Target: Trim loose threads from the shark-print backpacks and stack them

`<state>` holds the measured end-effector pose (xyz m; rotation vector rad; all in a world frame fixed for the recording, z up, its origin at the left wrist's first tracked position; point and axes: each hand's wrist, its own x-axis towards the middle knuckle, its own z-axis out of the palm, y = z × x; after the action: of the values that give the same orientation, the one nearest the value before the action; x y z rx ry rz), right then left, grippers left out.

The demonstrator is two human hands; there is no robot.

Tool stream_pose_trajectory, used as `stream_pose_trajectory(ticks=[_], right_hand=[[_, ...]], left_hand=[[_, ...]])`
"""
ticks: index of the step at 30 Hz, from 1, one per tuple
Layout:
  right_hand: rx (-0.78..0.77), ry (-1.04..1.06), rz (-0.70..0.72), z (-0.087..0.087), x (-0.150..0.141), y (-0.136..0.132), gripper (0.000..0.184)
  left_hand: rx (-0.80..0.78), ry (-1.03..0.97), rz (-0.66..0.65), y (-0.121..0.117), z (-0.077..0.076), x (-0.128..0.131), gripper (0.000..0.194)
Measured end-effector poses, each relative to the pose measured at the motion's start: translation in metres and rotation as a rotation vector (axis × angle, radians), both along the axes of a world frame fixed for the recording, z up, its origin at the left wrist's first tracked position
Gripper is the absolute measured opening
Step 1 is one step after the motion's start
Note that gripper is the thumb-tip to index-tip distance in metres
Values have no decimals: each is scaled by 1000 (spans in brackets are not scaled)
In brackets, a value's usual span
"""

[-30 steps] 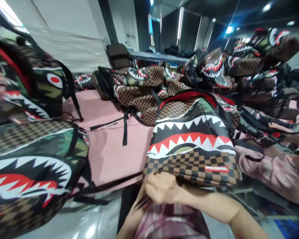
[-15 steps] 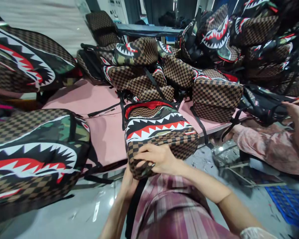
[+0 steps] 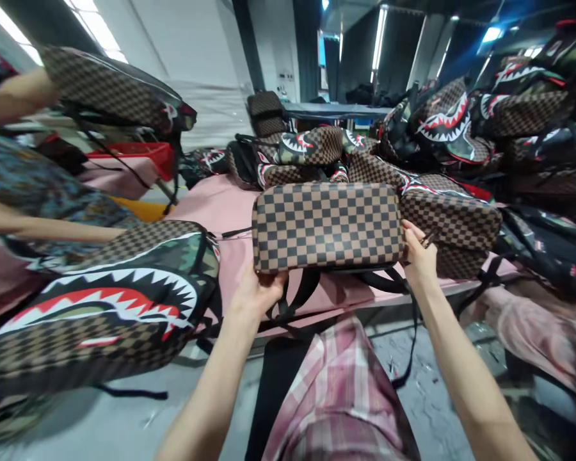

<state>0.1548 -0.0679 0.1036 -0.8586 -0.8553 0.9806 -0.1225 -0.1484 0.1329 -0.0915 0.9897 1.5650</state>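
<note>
By the pink-topped table's (image 3: 233,266) near edge, a brown-and-black checkered, boxy, leather-look backpack (image 3: 326,227) spans sideways between the hands: left hand (image 3: 259,294) grasping its lower left corner, right hand (image 3: 418,256) its right end.

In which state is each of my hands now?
Left hand: holding the boxy brown-black checkered backpack at its lower left.
Right hand: holding its right end.

Centre backpack (image 3: 329,227) over the worktop (image 3: 233,262), second backpack (image 3: 105,307) out near left, third backpack (image 3: 120,89) up beyond that, fourth backpack (image 3: 454,221) just right and behind, and there, a heap of backpacks (image 3: 324,144) along the far side, a stack of backpacks (image 3: 528,115) far right
</note>
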Motion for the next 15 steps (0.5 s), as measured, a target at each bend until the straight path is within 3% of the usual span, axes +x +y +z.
stream_pose_trajectory(ticks=[3, 7, 12, 15], right_hand=[[17, 138, 85, 23, -7, 16, 32], [41, 206, 233, 34, -23, 19, 27], [50, 192, 326, 32, -43, 7, 23], [11, 124, 357, 13, -39, -11, 22]], left_hand=[[49, -118, -24, 8, 11, -10, 23], [61, -161, -35, 12, 7, -35, 27], [99, -171, -69, 5, -9, -60, 28], [53, -92, -72, -15, -37, -66, 29]])
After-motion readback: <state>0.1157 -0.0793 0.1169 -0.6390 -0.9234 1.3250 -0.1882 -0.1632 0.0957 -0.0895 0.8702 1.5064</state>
